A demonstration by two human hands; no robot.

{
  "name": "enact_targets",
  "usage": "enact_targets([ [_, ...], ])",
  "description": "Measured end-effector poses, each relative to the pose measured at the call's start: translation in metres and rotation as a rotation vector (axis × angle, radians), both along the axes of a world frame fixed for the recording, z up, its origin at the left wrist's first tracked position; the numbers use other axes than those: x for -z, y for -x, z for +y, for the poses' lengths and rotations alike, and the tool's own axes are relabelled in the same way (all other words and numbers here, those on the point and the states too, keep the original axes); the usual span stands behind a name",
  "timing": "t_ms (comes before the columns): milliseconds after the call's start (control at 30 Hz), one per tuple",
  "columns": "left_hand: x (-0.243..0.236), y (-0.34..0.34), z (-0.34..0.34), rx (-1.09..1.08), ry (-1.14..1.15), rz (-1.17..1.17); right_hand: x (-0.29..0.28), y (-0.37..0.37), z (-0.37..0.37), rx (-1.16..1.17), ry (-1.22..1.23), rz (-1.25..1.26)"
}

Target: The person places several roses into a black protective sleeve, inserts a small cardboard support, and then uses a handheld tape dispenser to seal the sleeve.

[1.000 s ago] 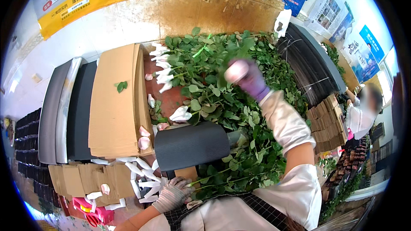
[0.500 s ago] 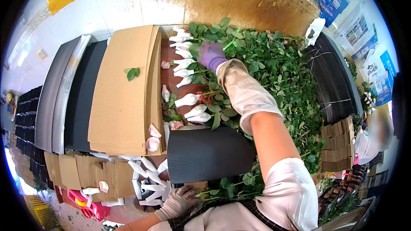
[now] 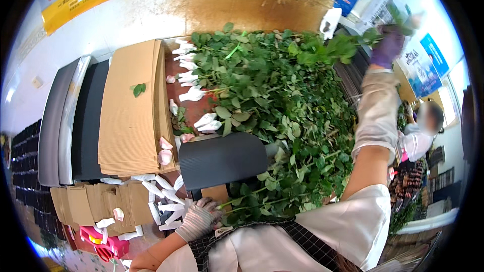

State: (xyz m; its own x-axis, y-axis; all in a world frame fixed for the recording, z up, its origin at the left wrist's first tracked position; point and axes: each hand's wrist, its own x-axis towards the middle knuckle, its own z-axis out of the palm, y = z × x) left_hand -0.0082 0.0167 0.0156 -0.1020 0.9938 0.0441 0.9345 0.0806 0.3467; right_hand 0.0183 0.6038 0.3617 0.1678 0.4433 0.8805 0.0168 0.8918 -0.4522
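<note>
My right hand (image 3: 388, 48), in a purple glove, is raised at the upper right. It is closed around a leafy rose stem (image 3: 348, 48), blurred by motion; a pale bloom seems to show beyond the fingers. My left hand (image 3: 199, 217), in a striped glove, rests near the front edge with its fingers curled over the ends of green rose stems (image 3: 247, 196); what lies under the palm is hidden. Just above that hand is a black curved ribbed pad (image 3: 224, 161). Roses with white-sleeved heads (image 3: 193, 93) lie in a column, their leafy stems (image 3: 282, 100) pointing right.
Cardboard sheets (image 3: 126, 116) stand left of the roses. Loose white mesh sleeves (image 3: 169, 195) lie in front, beside smaller cardboard pieces (image 3: 101, 201) and red scissors (image 3: 104, 254). Dark stacked sheets (image 3: 348, 80) border the right. Another person (image 3: 421, 133) is at the far right.
My right hand has swung from the sleeved roses to the upper right, carrying a leafy stem. My left hand has stayed near the front edge, while the whole view has shifted.
</note>
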Motion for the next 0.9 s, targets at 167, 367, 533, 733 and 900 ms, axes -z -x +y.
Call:
enact_targets([
  [167,-0.001,-0.003,0.0,-0.013,0.016,0.005,-0.081,-0.104,-0.103,-0.131,-0.303,-0.085],
  [367,0.02,-0.003,-0.012,-0.074,-0.072,-0.036,0.081,-0.072,-0.162,-0.381,-0.478,-0.467],
  [533,0.025,-0.006,0.001,-0.029,-0.06,-0.023,0.143,-0.084,-0.212,-0.969,-0.192,-0.208],
  [733,0.012,-0.004,-0.004,-0.032,-0.077,-0.016,0.17,-0.102,-0.211,-1.508,0.356,0.014],
  [900,0.01,-0.007,-0.001,-0.02,-0.095,-0.055,0.181,-0.104,-0.209,-1.474,0.244,0.109],
])
